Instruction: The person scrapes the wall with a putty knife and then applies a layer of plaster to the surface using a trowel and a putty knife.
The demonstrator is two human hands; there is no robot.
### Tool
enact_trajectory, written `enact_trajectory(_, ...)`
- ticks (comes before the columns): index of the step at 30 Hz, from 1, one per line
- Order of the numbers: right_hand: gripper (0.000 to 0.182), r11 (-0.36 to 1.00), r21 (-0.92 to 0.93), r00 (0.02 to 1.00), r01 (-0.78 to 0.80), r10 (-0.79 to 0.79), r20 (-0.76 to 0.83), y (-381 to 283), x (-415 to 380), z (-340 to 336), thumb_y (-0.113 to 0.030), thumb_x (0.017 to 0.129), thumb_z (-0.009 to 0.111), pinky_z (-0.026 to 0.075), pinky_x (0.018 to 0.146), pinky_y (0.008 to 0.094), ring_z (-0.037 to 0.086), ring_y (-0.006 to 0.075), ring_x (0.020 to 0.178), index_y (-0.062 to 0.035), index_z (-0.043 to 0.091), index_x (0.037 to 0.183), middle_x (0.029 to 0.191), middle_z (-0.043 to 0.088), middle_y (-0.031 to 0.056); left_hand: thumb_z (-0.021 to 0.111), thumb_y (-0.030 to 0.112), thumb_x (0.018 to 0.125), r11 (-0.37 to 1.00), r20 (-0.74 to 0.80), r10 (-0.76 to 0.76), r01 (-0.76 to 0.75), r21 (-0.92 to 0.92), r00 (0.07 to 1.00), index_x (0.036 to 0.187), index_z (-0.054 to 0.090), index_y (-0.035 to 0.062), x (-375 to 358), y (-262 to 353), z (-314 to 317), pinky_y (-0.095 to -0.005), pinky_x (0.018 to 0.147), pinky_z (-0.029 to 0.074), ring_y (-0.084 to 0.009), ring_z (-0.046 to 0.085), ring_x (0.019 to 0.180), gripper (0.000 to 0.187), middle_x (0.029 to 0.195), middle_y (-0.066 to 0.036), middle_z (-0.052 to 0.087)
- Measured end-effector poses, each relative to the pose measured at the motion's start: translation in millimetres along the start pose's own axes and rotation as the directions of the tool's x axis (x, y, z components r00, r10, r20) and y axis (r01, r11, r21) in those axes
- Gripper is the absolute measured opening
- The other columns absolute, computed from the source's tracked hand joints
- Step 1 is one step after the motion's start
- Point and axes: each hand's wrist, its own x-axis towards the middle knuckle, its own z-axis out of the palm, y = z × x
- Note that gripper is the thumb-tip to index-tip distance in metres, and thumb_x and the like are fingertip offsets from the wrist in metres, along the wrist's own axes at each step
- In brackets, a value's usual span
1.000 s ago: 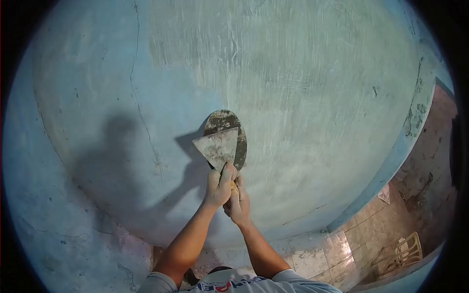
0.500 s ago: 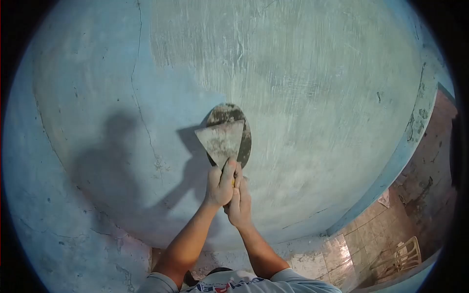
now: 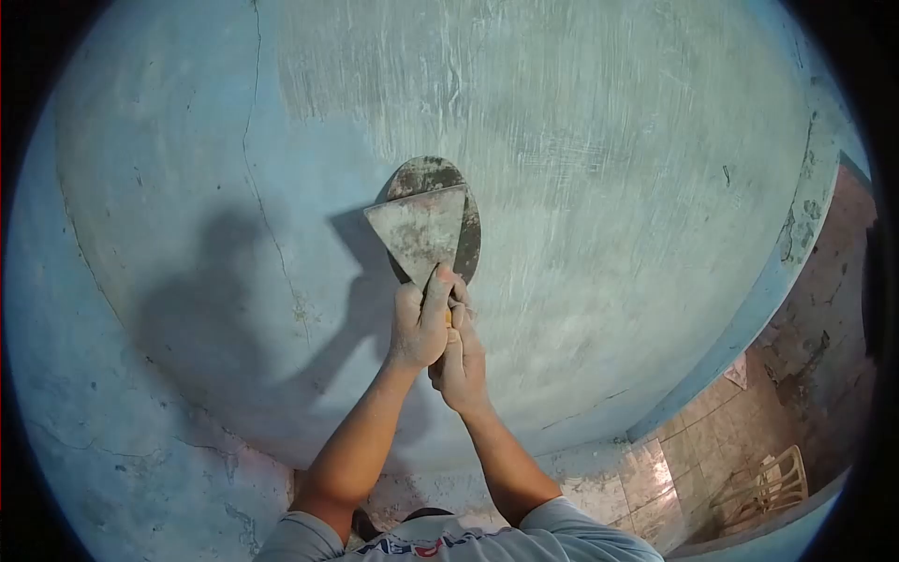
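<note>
A triangular putty knife (image 3: 421, 225) with a pale, smeared blade lies over a dark, blotchy oval trowel (image 3: 471, 234); both are raised in front of the wall. My left hand (image 3: 418, 328) is closed around the putty knife, its thumb up at the base of the blade. Below and to the right, my right hand (image 3: 462, 365) is wrapped around a handle under the oval trowel, against the left hand. A bit of yellow handle (image 3: 449, 317) shows between the hands; which tool it belongs to I cannot tell. White dust coats both hands.
The wall (image 3: 599, 309) is pale with streaky coating at the top and right, bare blue at the left. A crack (image 3: 249, 140) runs down it. A blue wall edge (image 3: 740, 361) stands at right, beyond it tiled floor (image 3: 688, 450) and a plastic chair (image 3: 782, 482).
Both hands and the two tools have moved up the wall together, slightly left. The grip looks the same, and the blade still overlaps the oval trowel.
</note>
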Motion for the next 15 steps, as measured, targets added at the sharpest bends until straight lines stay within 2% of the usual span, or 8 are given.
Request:
enact_trajectory(1,0.052,0.999,0.041,1.000,0.002,-0.003,0.008,3,1,1,-0.027,0.114,0.035,0.040,0.047,0.0232,0.047,0.0045,0.052,0.0015,0.038,0.157,0.068,0.053,-0.0031,0.042,0.029,0.113,0.999,0.002,0.025,-0.025,-0.041,1.000,0.073,0.054,0.0037,0,-2,2,-0.0325,0.067,0.051,-0.0121,0.051,0.057,0.049,0.059,-0.002,0.053)
enact_trajectory(3,0.052,0.993,0.070,0.995,-0.094,0.096,-0.020,-9,-18,0,-0.028,0.113,0.039,0.042,0.051,0.0255,0.050,0.0063,0.056,0.0014,0.042,0.156,0.069,0.054,-0.0012,0.042,0.029,0.114,0.998,-0.018,0.019,-0.020,-0.067,1.000,0.073,0.055,0.0035,-6,-11,4,-0.0326,0.068,0.051,-0.0119,0.051,0.057,0.049,0.059,-0.002,0.053)
enact_trajectory(5,0.052,0.995,0.075,0.998,-0.064,0.066,-0.018,14,-34,-1,-0.028,0.113,0.039,0.042,0.050,0.0249,0.049,0.0053,0.054,0.0011,0.042,0.156,0.071,0.056,-0.0004,0.042,0.030,0.114,0.999,-0.063,-0.040,0.038,-0.035,0.997,0.074,0.055,0.0032,-34,-34,2,-0.0322,0.069,0.051,-0.0114,0.052,0.057,0.050,0.059,-0.002,0.054)
enact_trajectory(6,0.052,0.996,0.063,0.998,-0.059,0.060,-0.020,19,-38,-2,-0.028,0.113,0.039,0.042,0.050,0.0247,0.049,0.0051,0.054,0.0010,0.041,0.156,0.072,0.056,0.0001,0.042,0.031,0.114,0.998,-0.032,-0.058,0.058,-0.001,0.998,0.075,0.056,0.0026,-41,-45,-3,-0.0320,0.067,0.052,-0.0102,0.052,0.057,0.051,0.059,-0.002,0.054)
enact_trajectory(8,0.050,0.995,0.075,0.995,-0.073,0.077,-0.058,-3,-32,3,-0.028,0.114,0.038,0.042,0.050,0.0247,0.049,0.0054,0.053,0.0007,0.043,0.155,0.077,0.059,0.0025,0.042,0.032,0.115,0.999,-0.033,-0.032,0.033,0.039,0.999,0.075,0.056,0.0027,-29,-26,0,-0.0317,0.065,0.053,-0.0098,0.051,0.057,0.051,0.060,-0.002,0.054)
enact_trajectory(11,0.052,0.977,0.164,0.989,-0.138,0.126,0.080,-16,-8,-3,-0.026,0.113,0.036,0.042,0.050,0.0255,0.049,0.0067,0.052,0.0002,0.038,0.159,0.078,0.060,0.0032,0.042,0.033,0.115,0.998,0.006,-0.063,0.063,0.006,0.998,0.077,0.057,0.0024,-6,-13,-2,-0.0315,0.064,0.055,-0.0105,0.053,0.060,0.051,0.064,-0.002,0.056)
enact_trajectory(12,0.056,0.992,0.104,0.996,-0.072,0.067,0.053,-1,-3,-1,-0.025,0.113,0.035,0.043,0.050,0.0264,0.049,0.0081,0.052,-0.0012,0.032,0.163,0.074,0.057,0.0016,0.042,0.033,0.115,0.999,0.011,-0.048,0.047,0.014,0.999,0.077,0.057,0.0024,-3,-15,-4,-0.0318,0.065,0.056,-0.0107,0.054,0.061,0.051,0.065,-0.003,0.057)
enact_trajectory(15,0.058,0.987,0.030,0.985,-0.161,0.158,0.075,-6,-21,-3,-0.025,0.113,0.034,0.043,0.052,0.0262,0.048,0.0084,0.053,-0.0029,0.027,0.166,0.072,0.055,0.0004,0.042,0.032,0.115,0.999,0.014,-0.037,0.036,0.014,0.999,0.078,0.058,0.0024,-19,-32,-8,-0.0307,0.064,0.054,-0.0107,0.055,0.063,0.050,0.070,-0.003,0.058)
